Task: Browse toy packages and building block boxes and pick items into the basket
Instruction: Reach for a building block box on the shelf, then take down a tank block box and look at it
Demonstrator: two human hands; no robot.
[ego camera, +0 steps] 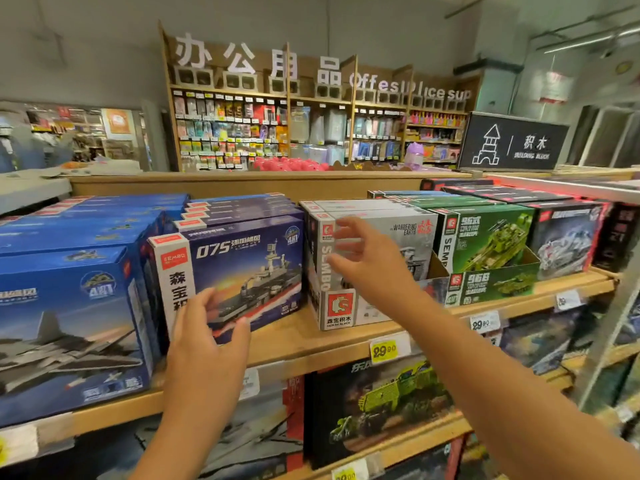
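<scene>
In the head view, the only one, both hands reach toward the middle of the frame at a wooden shelf (311, 337) packed with building block boxes. The left hand (207, 337), low and centre-left, has its fingers spread and lightly bent in front of the lower corner of the blue warship box (239, 268); motion blur hides whether they touch the cardboard, but they are not clamped on it. The right hand (367, 261), just right of centre, is open with fingers apart and loosely curved in front of the grey Wandering Earth box (391, 237), holding nothing. No basket shows anywhere in the frame, so I cannot tell where it waits. The risks, as I judge them, come from the tight packing. The warship box stands at the shelf's front edge with matching boxes stacked behind and above it, so a one-handed tug at the lower corner could tip it forward off the edge or drag its neighbours along. The grey box sits close beside the green tank box (491, 244) and a cut-open display tray (495, 284); a careless sideways pull might topple those. Two hands aimed at two different boxes also invite a weak hold on either, and the yellow price tag (383, 350) on the shelf lip could be knocked loose by a passing wrist.
</scene>
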